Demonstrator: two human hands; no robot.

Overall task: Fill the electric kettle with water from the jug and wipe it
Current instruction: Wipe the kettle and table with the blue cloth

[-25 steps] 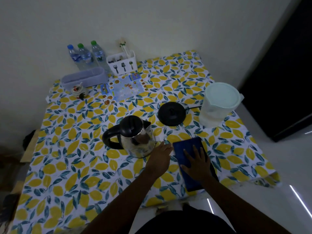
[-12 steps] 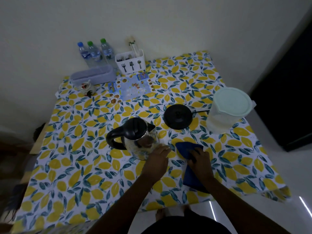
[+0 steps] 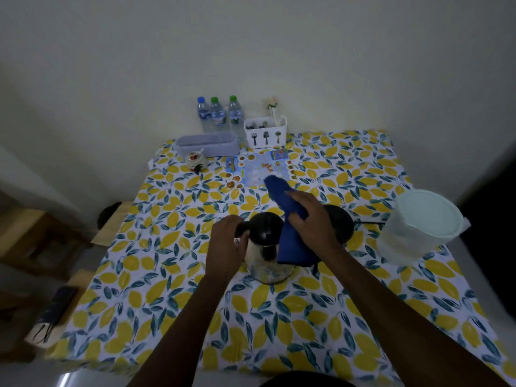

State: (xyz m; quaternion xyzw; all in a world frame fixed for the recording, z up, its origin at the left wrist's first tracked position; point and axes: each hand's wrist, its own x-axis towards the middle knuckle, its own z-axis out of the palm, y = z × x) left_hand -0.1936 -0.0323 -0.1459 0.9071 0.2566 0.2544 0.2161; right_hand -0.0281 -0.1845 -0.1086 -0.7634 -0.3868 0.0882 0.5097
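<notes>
Kettle (image 3: 268, 255): lid shut, being wiped
Left hand (image 3: 227, 244): handle gripped
Right hand (image 3: 310, 222): cloth (image 3: 290, 219) held on kettle
Jug (image 3: 421, 222): far right

Tablecloth (image 3: 178, 277): white, yellow lemons, teal leaves. Kettle (image 3: 266, 263): shiny steel body, black lid, black handle. Cloth (image 3: 290, 219): solid blue. Jug (image 3: 421, 224), 3 o'clock of kettle: translucent white, pale mint lid. Bottles (image 3: 219, 114), 12 o'clock: one blue cap, two green. Cutlery caddy (image 3: 265, 134): white, black utensil icons.

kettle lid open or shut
Shut: the black lid sits flat on the steel kettle, no opening showing, blue cloth draped against its side.
</notes>
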